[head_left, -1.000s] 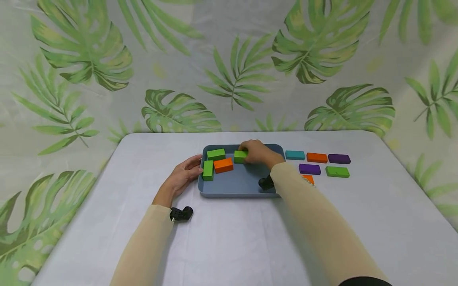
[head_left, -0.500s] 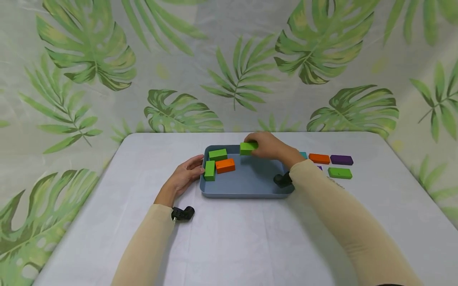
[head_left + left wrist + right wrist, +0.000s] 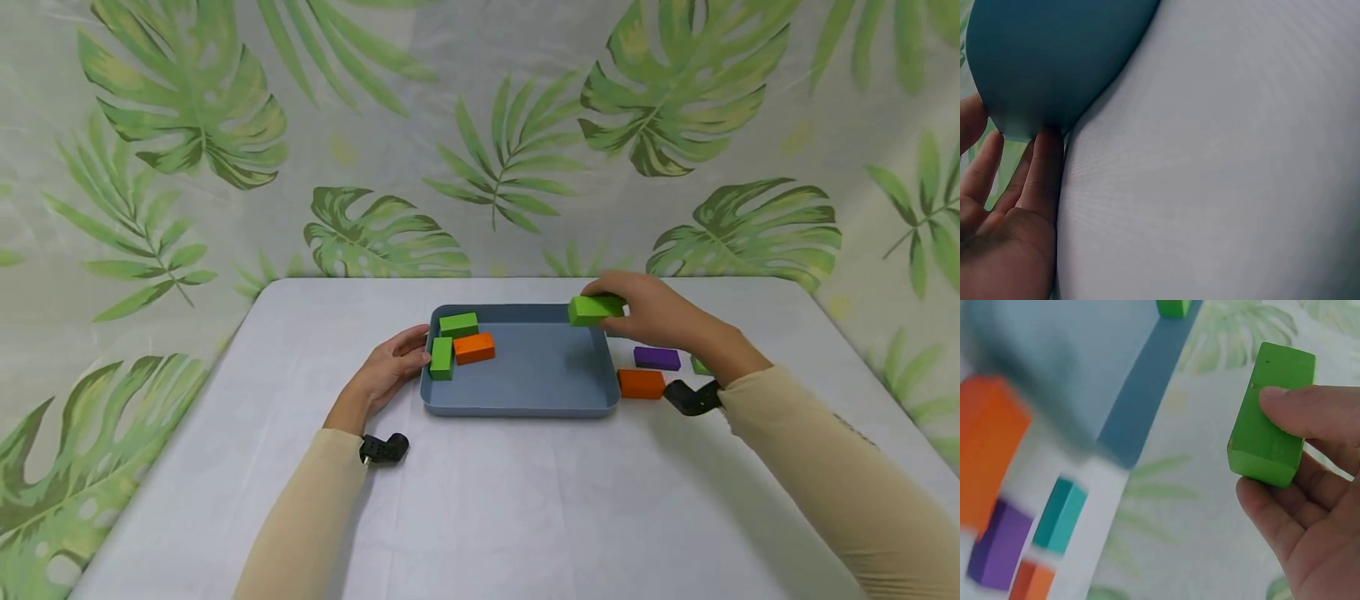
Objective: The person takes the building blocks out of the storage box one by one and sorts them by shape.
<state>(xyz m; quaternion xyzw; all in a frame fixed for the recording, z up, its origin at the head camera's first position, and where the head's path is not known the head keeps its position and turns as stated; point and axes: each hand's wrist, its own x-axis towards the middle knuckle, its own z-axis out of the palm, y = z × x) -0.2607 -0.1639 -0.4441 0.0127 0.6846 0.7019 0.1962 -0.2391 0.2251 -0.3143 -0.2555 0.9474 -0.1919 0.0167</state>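
Note:
My right hand (image 3: 663,312) pinches a green block (image 3: 588,311) between thumb and fingers, held up over the far right corner of a blue-grey tray (image 3: 540,367). In the right wrist view the thumb lies across the top of the held block (image 3: 1272,419) and the fingers support it from beneath. My left hand (image 3: 390,367) touches the tray's left side, its extended fingers against the outer wall in the left wrist view. Inside the tray, at its left end, are two green blocks, one at the back (image 3: 458,324) and one at the side (image 3: 442,358), plus an orange block (image 3: 474,348).
Right of the tray lie an orange block (image 3: 641,384), a purple block (image 3: 657,358) and a partly hidden green block (image 3: 701,367). The right wrist view also shows a teal block (image 3: 1060,515) and another orange block (image 3: 1032,581). A leaf-patterned cloth (image 3: 495,167) hangs behind the white table.
My right hand has lifted the green block off the tray floor and carried it right, to the tray's far right corner. The left hand has stayed at the tray's left side.

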